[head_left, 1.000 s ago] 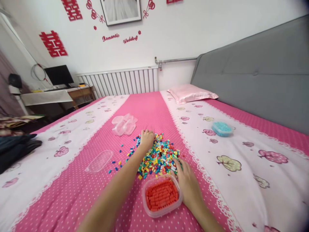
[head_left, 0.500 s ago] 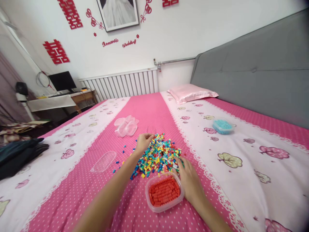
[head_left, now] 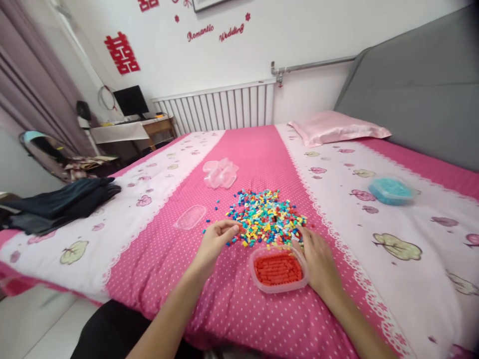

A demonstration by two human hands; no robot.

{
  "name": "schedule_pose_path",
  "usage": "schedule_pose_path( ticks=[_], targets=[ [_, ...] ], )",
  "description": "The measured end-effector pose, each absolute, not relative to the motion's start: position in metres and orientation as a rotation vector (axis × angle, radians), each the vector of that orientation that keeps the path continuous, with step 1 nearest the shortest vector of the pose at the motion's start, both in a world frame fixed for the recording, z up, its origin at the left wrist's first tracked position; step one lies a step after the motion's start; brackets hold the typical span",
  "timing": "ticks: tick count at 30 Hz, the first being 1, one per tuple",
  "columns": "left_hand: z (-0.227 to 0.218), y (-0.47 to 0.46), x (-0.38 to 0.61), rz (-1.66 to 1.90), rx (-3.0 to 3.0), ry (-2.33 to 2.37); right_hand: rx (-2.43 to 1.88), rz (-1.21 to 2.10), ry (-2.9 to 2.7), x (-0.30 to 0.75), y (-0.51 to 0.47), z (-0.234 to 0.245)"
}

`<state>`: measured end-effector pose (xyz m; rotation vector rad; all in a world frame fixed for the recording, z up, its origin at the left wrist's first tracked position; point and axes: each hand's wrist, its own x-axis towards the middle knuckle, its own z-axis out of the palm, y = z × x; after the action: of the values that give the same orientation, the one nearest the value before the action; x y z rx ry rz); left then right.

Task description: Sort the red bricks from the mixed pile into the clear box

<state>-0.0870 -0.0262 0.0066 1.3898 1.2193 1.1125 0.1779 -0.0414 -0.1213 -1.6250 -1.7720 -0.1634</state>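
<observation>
A heap of small multicoloured bricks (head_left: 266, 217) lies on the pink dotted bedspread (head_left: 239, 309). In front of it stands a clear plastic tub of red bricks (head_left: 278, 269). My left hand (head_left: 215, 241) sits at the heap's near left edge, fingers curled into a pinch on something I cannot make out. My right hand (head_left: 318, 257) rests beside the tub's right side, fingertips bent down into the heap's near right edge; whether it holds a brick is hidden.
A clear lid (head_left: 190, 218) lies left of the heap, and a pile of empty clear tubs (head_left: 220, 173) lies behind it. A tub of light-blue bricks (head_left: 391, 190) sits far right. Dark clothes (head_left: 60, 203) lie at the bed's left edge, a pink pillow (head_left: 337, 128) by the grey headboard.
My left hand has drawn back from the heap's far left side to its near left edge and closed into a pinch. The view has swung left and pulled back. My right hand stays by the tub.
</observation>
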Motion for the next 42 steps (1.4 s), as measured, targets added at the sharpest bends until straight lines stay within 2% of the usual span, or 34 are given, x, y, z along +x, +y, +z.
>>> schedule_pose_path(
  ticks=[6, 10, 18, 23, 28, 36, 42],
  targets=[
    [0.000, -0.052, -0.077, 1.193, 1.226, 1.160, -1.574, -0.090, -1.628, 0.183, -0.041, -0.114],
    [0.004, -0.065, -0.065, 1.212, 1.167, 1.108, -1.430, -0.096, -1.498, 0.183, -0.045, -0.081],
    [0.004, -0.069, -0.036, 1.179, 1.106, 1.043, -1.154, 0.223, -1.615, 0.157, -0.068, -0.031],
    [0.003, -0.070, -0.027, 1.142, 1.117, 1.062, -0.994, 0.349, -1.714, 0.145, -0.081, -0.022],
    [0.008, -0.073, -0.026, 1.122, 1.183, 1.092, -1.013, 0.353, -1.627, 0.141, -0.087, -0.017],
    [0.011, -0.068, -0.029, 1.195, 1.731, 1.232, -1.057, 0.457, -1.605, 0.144, -0.085, -0.018],
    [-0.001, -0.066, -0.041, 1.183, 1.852, 1.307, -1.152, 0.438, -1.629, 0.140, -0.085, -0.024]
  ],
)
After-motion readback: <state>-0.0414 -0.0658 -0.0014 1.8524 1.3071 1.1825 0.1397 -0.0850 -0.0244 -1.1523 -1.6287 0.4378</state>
